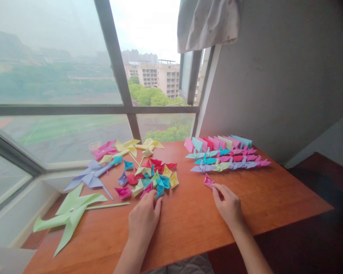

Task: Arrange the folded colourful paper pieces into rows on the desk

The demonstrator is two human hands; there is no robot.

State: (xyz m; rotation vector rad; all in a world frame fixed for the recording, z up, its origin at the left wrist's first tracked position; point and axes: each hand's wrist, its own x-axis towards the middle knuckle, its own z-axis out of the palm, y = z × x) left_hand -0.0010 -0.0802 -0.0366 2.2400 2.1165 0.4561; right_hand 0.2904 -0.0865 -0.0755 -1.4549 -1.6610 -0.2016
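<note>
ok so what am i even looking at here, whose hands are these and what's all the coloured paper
This is one picture from a camera worn on a person's head, looking down at their own two bare hands. No machine is involved. They sit at a wooden table by a window. The left hand rests against a heap of small folded papers. The right hand touches a single pink folded piece with its fingertips. Behind it lie rows of folded pieces. At the left are paper pinwheels, including a large green pinwheel.

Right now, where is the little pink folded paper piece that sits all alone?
In the head view, the small pink folded paper piece lies on the wooden table, right-centre, touching the right hand's fingertips, just below the rows of folded paper cranes.
</note>
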